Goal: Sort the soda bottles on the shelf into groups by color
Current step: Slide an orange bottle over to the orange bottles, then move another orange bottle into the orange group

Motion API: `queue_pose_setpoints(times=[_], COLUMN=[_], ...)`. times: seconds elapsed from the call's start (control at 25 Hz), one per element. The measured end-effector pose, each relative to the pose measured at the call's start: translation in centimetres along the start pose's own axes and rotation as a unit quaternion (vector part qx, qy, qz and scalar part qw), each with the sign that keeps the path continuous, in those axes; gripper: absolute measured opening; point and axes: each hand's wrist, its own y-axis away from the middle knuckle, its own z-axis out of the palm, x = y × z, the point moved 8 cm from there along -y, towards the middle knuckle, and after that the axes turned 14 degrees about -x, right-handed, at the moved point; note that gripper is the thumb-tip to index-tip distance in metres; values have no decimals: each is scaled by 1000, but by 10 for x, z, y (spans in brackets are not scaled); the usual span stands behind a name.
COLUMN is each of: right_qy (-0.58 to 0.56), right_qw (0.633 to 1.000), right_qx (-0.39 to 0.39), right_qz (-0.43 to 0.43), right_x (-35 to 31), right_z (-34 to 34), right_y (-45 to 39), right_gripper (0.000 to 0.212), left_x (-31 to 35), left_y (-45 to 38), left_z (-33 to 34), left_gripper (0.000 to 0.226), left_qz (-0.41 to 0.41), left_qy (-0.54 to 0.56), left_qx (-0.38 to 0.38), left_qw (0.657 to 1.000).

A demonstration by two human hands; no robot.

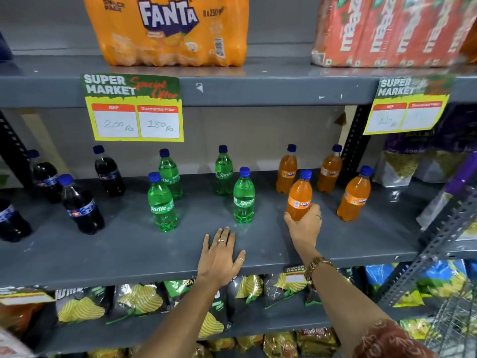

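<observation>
On the grey shelf (129, 254) stand small soda bottles with blue caps. Several dark cola bottles (82, 208) are at the left. Several green Sprite bottles (162, 202) are in the middle. Several orange Fanta bottles (354, 195) are at the right. My right hand (304, 226) grips the base of one orange Fanta bottle (299, 195), which stands in front of the other orange ones. My left hand (219, 254) lies flat on the shelf's front, fingers spread, holding nothing, just below a green Sprite bottle (244, 196).
An orange Fanta multipack (167, 29) and red Maaza packs (387, 29) sit on the shelf above. Price signs (133, 107) hang from its edge. Chip bags (134, 301) fill the shelf below. Snack packets (402, 161) and a metal rack upright (438, 241) are at the right.
</observation>
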Motion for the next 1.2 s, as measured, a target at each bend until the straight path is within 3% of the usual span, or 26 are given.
queue_pose_setpoints(times=[0.32, 0.44, 0.6, 0.72, 0.8, 1.0, 1.08, 1.2], right_qy=[-15, -40, -15, -61, -57, -31, -40, -29], right_qw=[1000, 998, 995, 994, 990, 977, 962, 959], right_qx=[3, 42, 82, -10, -58, -180, -253, -268], right_qz=[4, 15, -52, -96, -111, -109, -92, -85], right_x=[5, 6, -16, -36, -42, -40, -44, -47], right_z=[2, -1, 2, 31, 49, 80, 101, 117], right_y=[-16, -4, 14, 22, 23, 16, 20, 22], right_gripper=[66, 73, 45, 26, 25, 52, 65, 63], left_x=[-2, -2, -3, -16, -27, -41, -55, -66], left_y=[-2, -2, -1, 7, 10, 16, 21, 26], left_z=[1, 2, 1, -3, -2, -1, -2, -4], left_gripper=[61, 70, 64, 68, 74, 106, 107, 106], left_qz=[-4, -7, -4, -19, -30, -31, -38, -43], left_qy=[0, -2, 19, 30, 27, 23, 25, 21], left_qx=[9, 4, -1, 0, -5, -14, -9, -2], left_qw=[1000, 1000, 1000, 999, 999, 999, 999, 999])
